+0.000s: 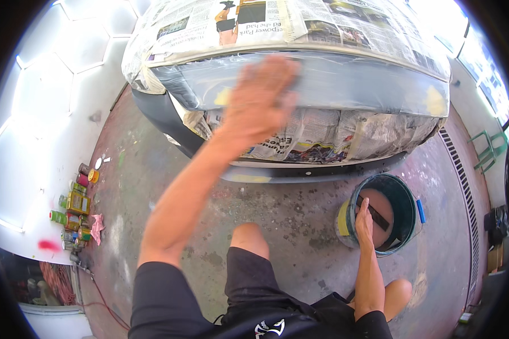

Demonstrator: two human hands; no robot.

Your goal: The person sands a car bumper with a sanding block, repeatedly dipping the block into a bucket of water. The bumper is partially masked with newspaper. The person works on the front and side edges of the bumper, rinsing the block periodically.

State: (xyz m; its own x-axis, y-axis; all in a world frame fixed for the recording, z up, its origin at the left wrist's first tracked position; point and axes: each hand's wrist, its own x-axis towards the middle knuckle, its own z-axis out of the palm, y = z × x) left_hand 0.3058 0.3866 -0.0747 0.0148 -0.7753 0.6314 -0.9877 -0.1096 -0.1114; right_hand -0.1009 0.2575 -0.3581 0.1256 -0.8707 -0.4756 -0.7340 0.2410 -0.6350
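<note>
My left hand [260, 101], smeared by motion, lies over the grey, whitish-streaked car panel [362, 85]. A dark edge shows beside its fingers; whether that is a held thing or a shadow I cannot tell. Lower right, my right hand [365, 225] reaches over the near left rim of a dark green bucket [404, 226]. Its fingers are closed on a dark flat strip [379, 219], held above or in the cloudy pinkish-brown liquid [383, 203]. The strip's exact kind is unclear.
Newspaper [322, 25] and tape mask the car above and below the panel. A dark bumper [311, 172] curves underneath. Several paint tins [78, 203] and a pink cloth [97, 227] sit along the left wall. A floor grate [464, 186] and green stool [489, 148] are at right.
</note>
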